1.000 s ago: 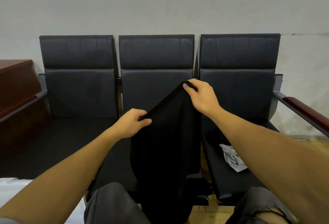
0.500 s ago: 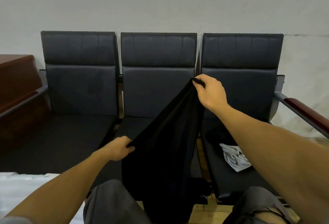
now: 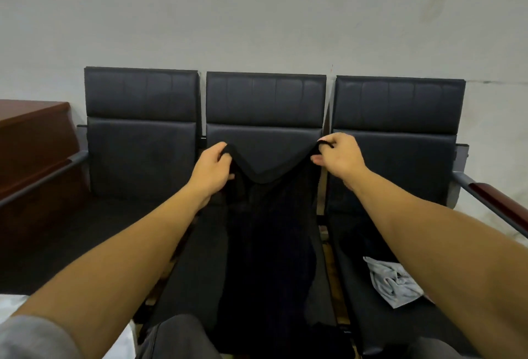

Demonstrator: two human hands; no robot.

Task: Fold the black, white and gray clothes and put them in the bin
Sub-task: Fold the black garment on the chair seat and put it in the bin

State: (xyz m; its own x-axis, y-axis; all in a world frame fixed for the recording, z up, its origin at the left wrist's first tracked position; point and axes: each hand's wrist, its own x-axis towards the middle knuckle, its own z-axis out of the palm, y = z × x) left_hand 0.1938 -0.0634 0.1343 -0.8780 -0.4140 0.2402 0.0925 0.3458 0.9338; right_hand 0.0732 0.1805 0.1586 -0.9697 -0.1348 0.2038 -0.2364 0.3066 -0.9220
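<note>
The person is holding a black garment point(image 3: 268, 244) up in front of the middle of 3 dark seats point(image 3: 143, 158), so the step in hand looks like spreading the first piece out before folding it. The left hand point(image 3: 211, 170) is pinching 1 top corner and the right hand point(image 3: 337, 156) is pinching the other, both clenched on the cloth, with the top edge sagging in a curve between them and the rest hanging down toward the person's knees. A crumpled light gray cloth point(image 3: 391, 281) is lying on the right-hand seat, not yet folded. I am not seeing the bin anywhere from here. The next move, I would judge, is calling for keeping the 2 corners level and bringing them together, or lowering the garment flat onto the seat, without letting the hanging part twist.
</note>
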